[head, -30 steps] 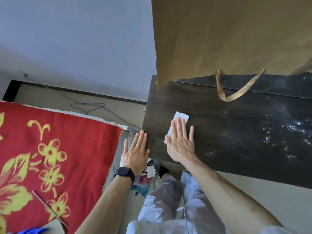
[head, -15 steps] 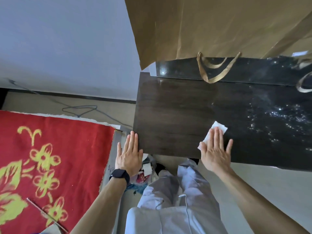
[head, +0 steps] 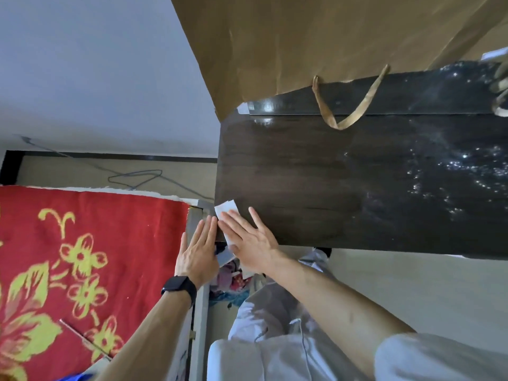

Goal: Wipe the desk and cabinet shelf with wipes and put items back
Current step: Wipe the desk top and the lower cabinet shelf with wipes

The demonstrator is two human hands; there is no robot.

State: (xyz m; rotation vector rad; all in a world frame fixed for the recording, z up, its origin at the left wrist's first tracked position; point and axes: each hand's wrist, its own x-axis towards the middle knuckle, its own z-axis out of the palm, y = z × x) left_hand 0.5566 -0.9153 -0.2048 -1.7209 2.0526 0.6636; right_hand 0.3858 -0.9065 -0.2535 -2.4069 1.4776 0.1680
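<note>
A dark wooden desk top (head: 330,182) fills the right half of the view. At its near left corner lies a white wipe (head: 226,209), mostly under my right hand (head: 247,240), which presses it flat onto the wood with straight, spread fingers. My left hand (head: 198,254), with a black watch on the wrist, lies flat with straight fingers on the grey edge beside the desk's left corner, almost touching the right hand. The right part of the desk glistens with wet specks.
A brown paper bag (head: 316,42) with a ribbon handle (head: 349,105) stands at the back of the desk. A red cloth with yellow flowers (head: 90,257) covers the surface on the left. A cable (head: 137,178) lies on the floor by the wall. Clutter (head: 233,281) sits below the desk's corner.
My right hand slid the wipe right along the front of the desk, then back left to the near left corner. The left hand stayed put by the corner.
</note>
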